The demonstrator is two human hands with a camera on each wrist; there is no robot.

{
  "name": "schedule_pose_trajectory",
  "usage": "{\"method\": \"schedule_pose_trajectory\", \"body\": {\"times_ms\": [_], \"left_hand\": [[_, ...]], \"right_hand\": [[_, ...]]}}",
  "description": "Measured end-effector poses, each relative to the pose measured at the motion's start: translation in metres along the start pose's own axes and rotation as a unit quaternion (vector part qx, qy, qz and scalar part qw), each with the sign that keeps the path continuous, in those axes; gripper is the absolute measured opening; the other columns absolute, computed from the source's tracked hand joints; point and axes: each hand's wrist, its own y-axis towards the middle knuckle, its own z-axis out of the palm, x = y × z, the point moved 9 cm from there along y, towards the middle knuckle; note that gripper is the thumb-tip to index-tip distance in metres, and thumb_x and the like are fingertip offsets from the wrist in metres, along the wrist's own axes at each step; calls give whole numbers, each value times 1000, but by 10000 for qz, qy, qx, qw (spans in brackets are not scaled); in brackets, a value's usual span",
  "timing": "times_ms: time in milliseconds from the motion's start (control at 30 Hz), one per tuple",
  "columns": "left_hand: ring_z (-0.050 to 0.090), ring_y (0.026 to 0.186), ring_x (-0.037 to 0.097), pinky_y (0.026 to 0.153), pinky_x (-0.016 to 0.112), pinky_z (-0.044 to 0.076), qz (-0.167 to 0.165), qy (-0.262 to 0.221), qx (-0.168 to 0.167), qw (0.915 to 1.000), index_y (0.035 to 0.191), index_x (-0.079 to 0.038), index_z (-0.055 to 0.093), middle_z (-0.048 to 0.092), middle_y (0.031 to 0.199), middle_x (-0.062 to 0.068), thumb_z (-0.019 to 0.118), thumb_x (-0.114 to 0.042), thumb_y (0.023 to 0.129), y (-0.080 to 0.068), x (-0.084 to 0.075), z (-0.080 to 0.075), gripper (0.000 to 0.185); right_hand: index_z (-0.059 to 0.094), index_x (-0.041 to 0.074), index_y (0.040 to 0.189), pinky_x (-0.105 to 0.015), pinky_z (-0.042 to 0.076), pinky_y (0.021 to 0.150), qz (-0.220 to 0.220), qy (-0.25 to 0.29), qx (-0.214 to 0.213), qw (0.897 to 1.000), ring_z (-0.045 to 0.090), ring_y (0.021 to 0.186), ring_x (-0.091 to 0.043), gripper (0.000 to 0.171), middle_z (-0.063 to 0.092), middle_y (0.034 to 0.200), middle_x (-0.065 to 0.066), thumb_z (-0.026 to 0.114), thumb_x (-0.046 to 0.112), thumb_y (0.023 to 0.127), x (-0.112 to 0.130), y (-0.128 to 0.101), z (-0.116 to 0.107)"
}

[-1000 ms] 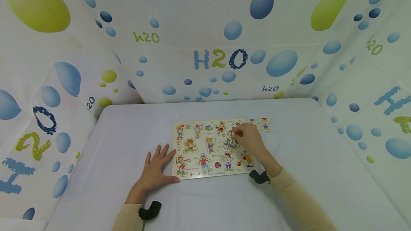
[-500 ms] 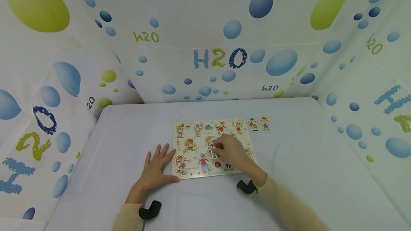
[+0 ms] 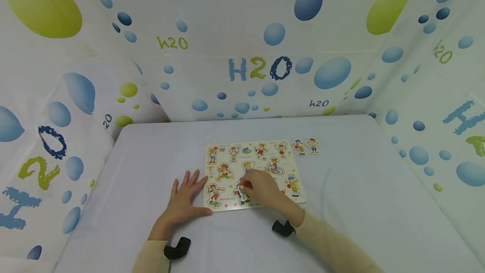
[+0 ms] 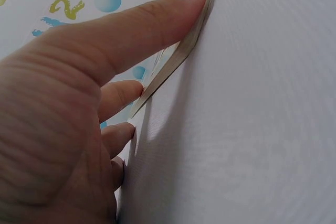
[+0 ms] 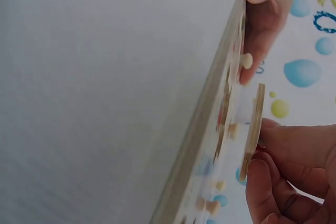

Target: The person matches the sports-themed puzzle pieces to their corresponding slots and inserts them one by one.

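My right hand (image 3: 261,188) pinches a puzzle piece (image 5: 253,129) by its edges, just above the near row of the puzzle board (image 3: 227,205). It's a thin, flat wooden cutout with a cartoon figure; I'd judge it light, stiff and best held at the rim or knob. My left hand (image 3: 183,201) lies flat on the table (image 3: 360,205), fingers straight, thumb against the board's near-left corner.
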Motion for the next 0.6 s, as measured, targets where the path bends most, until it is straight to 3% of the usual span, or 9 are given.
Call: {"method": "schedule_pose_trajectory", "body": {"times_ms": [600], "left_hand": [[7,150,45,117,65,-5,7,-21,-5,10000,147,-13,45,24,161,18,88,-50,58,-2,-2,-2,105]], "right_hand": [[76,13,86,-16,37,58,32,-228,213,9995,46,62,-3,7,62,70,7,76,20,84,-2,1,17]]}}
